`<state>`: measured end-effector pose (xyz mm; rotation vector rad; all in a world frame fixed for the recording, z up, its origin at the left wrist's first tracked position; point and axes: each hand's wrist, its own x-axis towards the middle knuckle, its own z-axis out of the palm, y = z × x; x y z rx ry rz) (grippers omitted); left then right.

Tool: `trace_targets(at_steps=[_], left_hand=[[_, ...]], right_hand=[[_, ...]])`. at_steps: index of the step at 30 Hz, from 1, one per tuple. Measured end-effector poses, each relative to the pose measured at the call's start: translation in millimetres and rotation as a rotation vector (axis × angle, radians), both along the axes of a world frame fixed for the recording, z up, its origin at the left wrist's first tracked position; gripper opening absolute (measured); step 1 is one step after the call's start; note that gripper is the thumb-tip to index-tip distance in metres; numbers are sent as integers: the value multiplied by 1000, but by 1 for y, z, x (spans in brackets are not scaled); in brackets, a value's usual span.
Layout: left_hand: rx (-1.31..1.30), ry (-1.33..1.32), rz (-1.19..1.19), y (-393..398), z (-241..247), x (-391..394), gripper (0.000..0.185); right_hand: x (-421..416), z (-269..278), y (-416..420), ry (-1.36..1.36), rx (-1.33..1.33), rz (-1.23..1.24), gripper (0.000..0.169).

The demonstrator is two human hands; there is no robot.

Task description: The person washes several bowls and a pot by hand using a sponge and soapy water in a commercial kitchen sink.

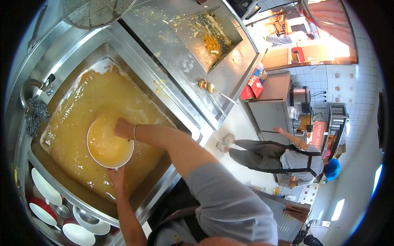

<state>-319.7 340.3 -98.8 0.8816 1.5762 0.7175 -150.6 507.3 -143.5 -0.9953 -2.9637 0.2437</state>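
Observation:
A round white bowl point(101, 163), filled with cloudy yellowish water, sits tilted at the surface in a steel sink. My left hand point(117, 176) grips its near rim from below, the fingers partly hidden by the bowl. Over the far right side of the bowl reaches my right hand point(123, 128), wearing a bracelet point(135, 132) at the wrist. Its fingers are curled and dip into the water, so whatever they may hold is hidden. Greasy water point(92, 92) with white foam at its edges surrounds the bowl.
A faucet point(26, 86) with a steel-wool scourer point(37, 117) stands left. Bowls point(78, 234) and ladles fill the side basin. A wire strainer point(98, 12), a scrap-filled steel tray point(200, 46) and spoons point(221, 97) lie beyond the sink. A co-worker point(295, 160) stands right.

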Motion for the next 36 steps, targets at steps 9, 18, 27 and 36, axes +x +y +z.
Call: trace_targets(at_steps=[9, 18, 27, 36], left_hand=[[-34, -97, 37, 15, 43, 11, 63], [-231, 91, -28, 0, 62, 10, 47], [-137, 143, 22, -19, 60, 11, 49], [-185, 132, -166, -39, 47, -28, 41]], right_hand=[[-26, -37, -77, -37, -573, -373, 14], [-100, 23, -33, 840, -1663, -724, 28], [-19, 53, -69, -139, -722, -318, 19], [-68, 137, -67, 858, -689, 366, 19]])
